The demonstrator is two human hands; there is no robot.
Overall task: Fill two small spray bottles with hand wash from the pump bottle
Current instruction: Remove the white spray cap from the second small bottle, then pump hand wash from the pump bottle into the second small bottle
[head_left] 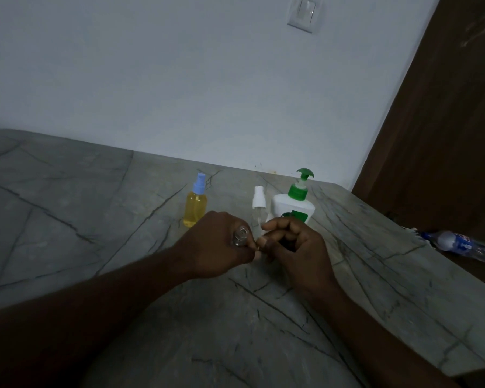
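Grey veined marble-look tabletop (95,208) against a plain pale wall, white light switch (305,13) high on it, brown wooden door (445,135) at right. Dim light.

Both forearms reach in from the near edge and meet mid-table. Left hand (216,245) is curled into a fist around a small clear open-mouthed bottle (240,236), only its round neck and rim showing above the knuckles, mouth facing up toward the camera. Right hand (294,247) is curled too, thumb and forefinger pinched together just beside the left thumb; what they pinch is too small to tell.

Far side of the hands, standing upright: small spray bottle of yellow liquid with a pale blue spray cap (196,203) at left, well apart from a small clear spray bottle with a white spray cap (258,207), which stands just beside the white pump bottle with green pump head and collar (296,200). Pump bottle's green label is partly hidden by the right hand, no readable text.

Far right, a crushed clear plastic bottle with a blue label (459,245) lies on its side; lettering blurred, unreadable.
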